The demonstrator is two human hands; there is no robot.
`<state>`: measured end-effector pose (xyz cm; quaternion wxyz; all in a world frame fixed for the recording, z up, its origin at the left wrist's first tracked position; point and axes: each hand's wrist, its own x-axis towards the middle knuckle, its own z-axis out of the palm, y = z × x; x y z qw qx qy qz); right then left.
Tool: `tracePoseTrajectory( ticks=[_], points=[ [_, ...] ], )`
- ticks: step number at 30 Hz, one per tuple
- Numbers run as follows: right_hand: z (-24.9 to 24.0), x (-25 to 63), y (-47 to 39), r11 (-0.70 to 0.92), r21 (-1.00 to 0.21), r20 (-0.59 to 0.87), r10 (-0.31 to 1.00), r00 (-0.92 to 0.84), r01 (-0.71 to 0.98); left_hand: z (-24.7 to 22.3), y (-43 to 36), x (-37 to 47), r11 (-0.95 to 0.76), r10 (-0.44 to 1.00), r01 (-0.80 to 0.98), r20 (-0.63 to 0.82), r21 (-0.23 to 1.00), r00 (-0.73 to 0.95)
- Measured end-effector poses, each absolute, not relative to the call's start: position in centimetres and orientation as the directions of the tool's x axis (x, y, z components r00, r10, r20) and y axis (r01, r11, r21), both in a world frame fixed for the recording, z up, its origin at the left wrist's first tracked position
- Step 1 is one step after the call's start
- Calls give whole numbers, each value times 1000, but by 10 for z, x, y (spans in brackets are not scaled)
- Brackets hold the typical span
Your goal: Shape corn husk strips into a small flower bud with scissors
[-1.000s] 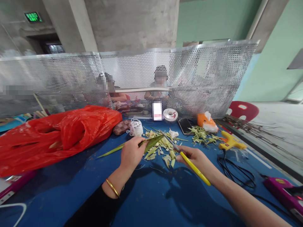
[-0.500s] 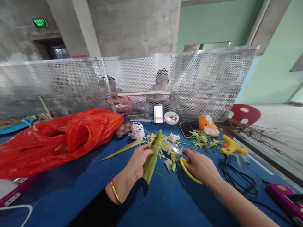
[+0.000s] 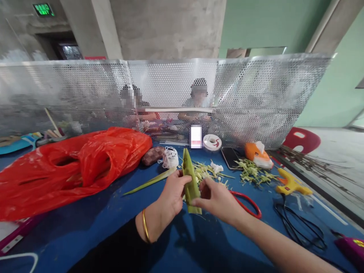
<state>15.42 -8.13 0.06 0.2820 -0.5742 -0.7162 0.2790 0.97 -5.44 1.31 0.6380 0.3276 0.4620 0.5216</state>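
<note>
A long green corn husk (image 3: 191,189) stands tilted up between my hands, its pointed tip away from me. My left hand (image 3: 173,189) is closed on its left side, thumb across the front. At the lower right edge is my right hand (image 3: 220,201), thumb on the husk and forefinger curled beside it; its other fingers are partly hidden. Behind the right hand, the red handle of the scissors (image 3: 251,206) shows on the table, the rest covered. Another pointed husk strip (image 3: 148,182) lies to the left, and husk scraps (image 3: 203,170) are scattered beyond.
A red plastic bag (image 3: 85,167) covers the left of the blue table. Farther back are white string (image 3: 170,157), a ribbon roll (image 3: 212,142), a phone (image 3: 229,157) and a tissue pack (image 3: 258,153). A yellow glue gun (image 3: 292,182) with black cord lies right. A perforated screen (image 3: 170,85) stands behind.
My right hand has let go of the scissors, which now lie on the table, and has moved left to the husk. The husk has turned more upright in my left hand.
</note>
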Motion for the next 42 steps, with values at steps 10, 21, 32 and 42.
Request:
tracePoseTrajectory(
  ticks=[10,21,32,42],
  points=[
    [-31,156,-65,148,-903,83,981,-173,403,-3,-42,6,271,951,-294,-303,917,-67],
    [-15,161,-59,-51,-989,-74,983,-166,139,5,-53,8,267,950,20,-267,963,162],
    [-11,162,-63,-22,-978,-78,961,-266,206,8,-48,3,211,958,45,-216,976,191],
    [-15,162,-60,-31,-996,-37,996,-84,78,4,-39,-5,284,930,-63,-259,957,261]
  ],
)
